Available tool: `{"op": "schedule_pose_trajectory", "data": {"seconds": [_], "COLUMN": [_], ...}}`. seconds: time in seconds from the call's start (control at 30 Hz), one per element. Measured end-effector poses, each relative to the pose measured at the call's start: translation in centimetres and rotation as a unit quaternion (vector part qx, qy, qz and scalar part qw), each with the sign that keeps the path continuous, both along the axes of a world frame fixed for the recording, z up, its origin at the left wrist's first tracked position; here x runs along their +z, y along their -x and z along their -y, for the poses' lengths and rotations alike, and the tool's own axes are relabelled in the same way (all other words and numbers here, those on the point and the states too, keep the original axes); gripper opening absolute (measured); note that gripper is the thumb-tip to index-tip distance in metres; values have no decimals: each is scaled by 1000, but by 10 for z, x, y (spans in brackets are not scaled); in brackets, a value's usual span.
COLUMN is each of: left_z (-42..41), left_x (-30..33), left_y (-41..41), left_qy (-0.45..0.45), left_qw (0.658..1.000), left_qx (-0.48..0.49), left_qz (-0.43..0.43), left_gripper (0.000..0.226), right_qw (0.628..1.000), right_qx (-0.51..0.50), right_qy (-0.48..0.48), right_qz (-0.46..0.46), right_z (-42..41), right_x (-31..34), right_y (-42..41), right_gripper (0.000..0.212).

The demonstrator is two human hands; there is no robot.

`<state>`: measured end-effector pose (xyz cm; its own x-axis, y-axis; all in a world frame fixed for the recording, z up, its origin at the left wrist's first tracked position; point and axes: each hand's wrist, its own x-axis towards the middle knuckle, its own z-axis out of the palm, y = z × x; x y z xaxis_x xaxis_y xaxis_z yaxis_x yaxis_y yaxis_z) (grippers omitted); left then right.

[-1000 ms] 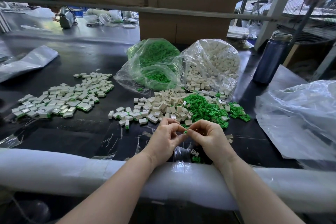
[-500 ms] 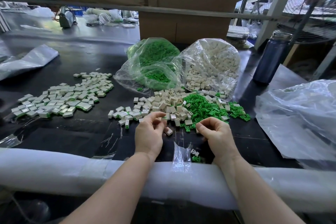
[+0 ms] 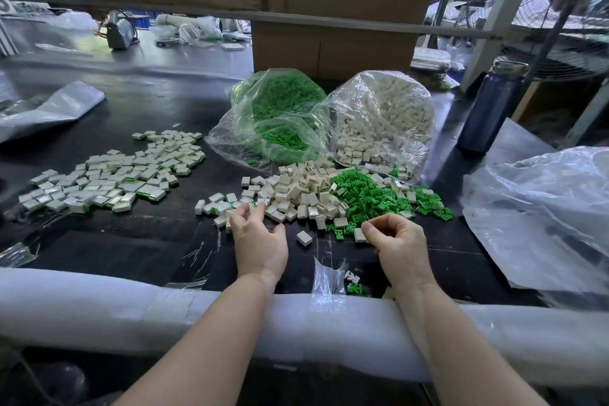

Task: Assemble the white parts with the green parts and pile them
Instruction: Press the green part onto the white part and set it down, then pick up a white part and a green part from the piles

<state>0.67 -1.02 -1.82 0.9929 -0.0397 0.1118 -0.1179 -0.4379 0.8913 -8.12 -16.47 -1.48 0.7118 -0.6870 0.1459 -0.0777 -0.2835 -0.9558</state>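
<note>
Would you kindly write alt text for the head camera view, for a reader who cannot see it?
A person's left hand and right hand, fingers curled, reach into loose white parts and green parts on a black table. Assembled pieces lie piled to the left; two clear bags of parts sit behind.

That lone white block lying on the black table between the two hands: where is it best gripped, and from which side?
Probably pinch the lone white block across its two longer side edges, from above. It lies flat and clear of the white pile, so both edges look free. The left hand is nearest.
</note>
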Motion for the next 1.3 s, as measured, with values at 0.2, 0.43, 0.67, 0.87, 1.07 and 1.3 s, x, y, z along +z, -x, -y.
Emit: {"op": "schedule_pose_trajectory", "data": {"seconds": [0.2,0.43,0.67,0.87,1.07,1.3], "left_z": [2,6,7,6,6,6], "left_x": [0,-3,1,7,6,5], "left_y": [5,9,12,18,18,17], "left_qy": [-98,-228,-201,-139,-122,-98], "left_qw": [991,969,969,965,961,963], "left_qx": [-24,-69,-126,-212,-234,-244], "left_qz": [82,68,74,70,86,64], "left_gripper": [34,31,16,10,20,14], "right_qw": [995,955,898,905,895,947], "right_qx": [-38,28,62,44,57,65], "right_qy": [86,271,382,383,393,289], "right_qz": [-44,-114,-208,-182,-203,-122], "right_z": [3,-5,-12,-11,-12,-8], "right_x": [-4,-6,-4,-5,-5,-4], "right_y": [-3,-4,-8,-6,-7,-5], "right_gripper": [10,21,26,16,24,10]}}
